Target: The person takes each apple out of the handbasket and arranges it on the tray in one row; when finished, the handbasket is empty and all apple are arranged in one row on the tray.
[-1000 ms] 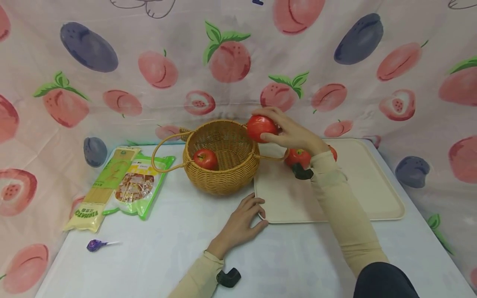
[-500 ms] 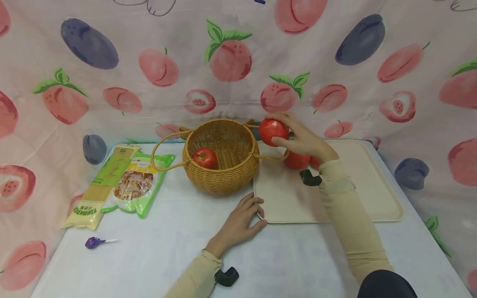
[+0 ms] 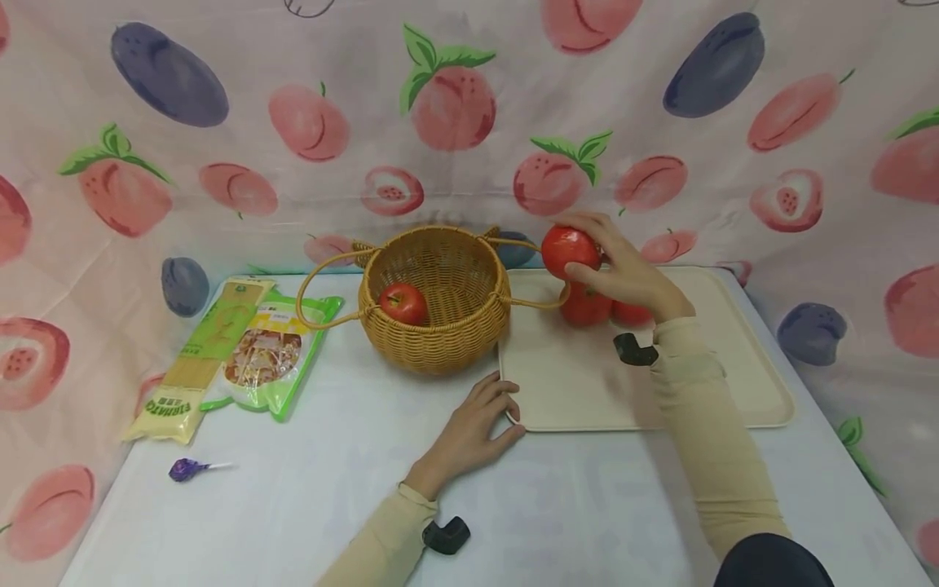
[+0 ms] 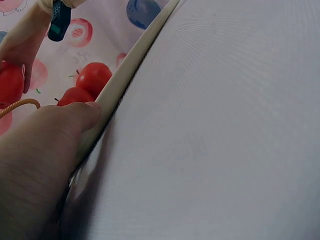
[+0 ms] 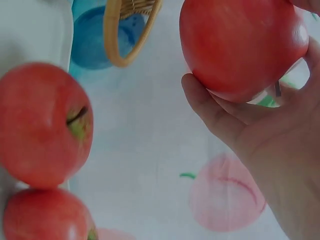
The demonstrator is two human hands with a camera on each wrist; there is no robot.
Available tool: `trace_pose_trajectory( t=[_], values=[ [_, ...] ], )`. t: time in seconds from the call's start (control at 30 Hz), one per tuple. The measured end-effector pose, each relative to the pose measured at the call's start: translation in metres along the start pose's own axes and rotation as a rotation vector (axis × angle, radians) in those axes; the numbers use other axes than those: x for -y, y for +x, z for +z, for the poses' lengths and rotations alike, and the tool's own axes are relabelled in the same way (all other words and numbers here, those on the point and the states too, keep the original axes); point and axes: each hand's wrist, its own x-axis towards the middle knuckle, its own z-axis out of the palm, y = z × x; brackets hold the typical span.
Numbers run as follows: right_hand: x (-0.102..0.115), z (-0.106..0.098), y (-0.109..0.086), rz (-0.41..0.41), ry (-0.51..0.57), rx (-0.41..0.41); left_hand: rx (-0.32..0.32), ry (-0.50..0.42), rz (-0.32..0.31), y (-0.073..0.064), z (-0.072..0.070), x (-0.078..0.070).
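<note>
A red apple (image 3: pixel 570 251) is gripped between the thumb and fingers of my right hand (image 3: pixel 627 273), raised above the back of the cream tray (image 3: pixel 587 399). Below it on the tray sit two more red apples; one apple (image 3: pixel 587 308) is partly covered by the basket's handle, the other apple (image 3: pixel 631 315) partly by my hand. My left hand (image 3: pixel 469 436) rests at the tray's front left corner, fingers touching its rim, as the left wrist view shows too. Left of the tray stands a wicker basket (image 3: pixel 433 350), with one apple (image 3: pixel 403 304) inside.
On the left lie a pack of noodles (image 3: pixel 201 359) and a green-edged food bag (image 3: pixel 267 355), overlapping. A purple lollipop (image 3: pixel 187 469) lies in front of them. Behind the table hangs a fruit-print cloth (image 3: pixel 469 187). The basket's right handle (image 3: pixel 539 305) reaches over the tray.
My right hand has moved right with its apple, away from the basket rim to above the apples on the tray. My left hand stays at the tray corner.
</note>
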Motion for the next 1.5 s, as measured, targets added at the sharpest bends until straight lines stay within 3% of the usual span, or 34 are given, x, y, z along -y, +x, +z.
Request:
trace_pose_trajectory(
  t=[0.23, 0.5, 0.73, 1.07, 1.5],
  values=[
    [-0.010, -0.009, -0.011, 0.001, -0.021, -0.014, 0.004, -0.004, 0.001, 0.002, 0.003, 0.001],
    [0.015, -0.020, -0.028, 0.029, -0.037, 0.006, 0.000, -0.006, -0.006, 0.003, 0.003, 0.000],
    [-0.032, -0.025, -0.030, 0.080, -0.034, -0.019, 0.000, -0.012, -0.015, 0.001, 0.004, 0.001],
    [-0.044, -0.031, -0.040, 0.099, -0.072, -0.052, 0.009, -0.002, -0.017, 0.000, 0.004, 0.001],
    [-0.062, -0.038, -0.057, 0.226, -0.109, -0.057, 0.007, 0.023, -0.006, 0.000, 0.002, 0.002]
  ],
)
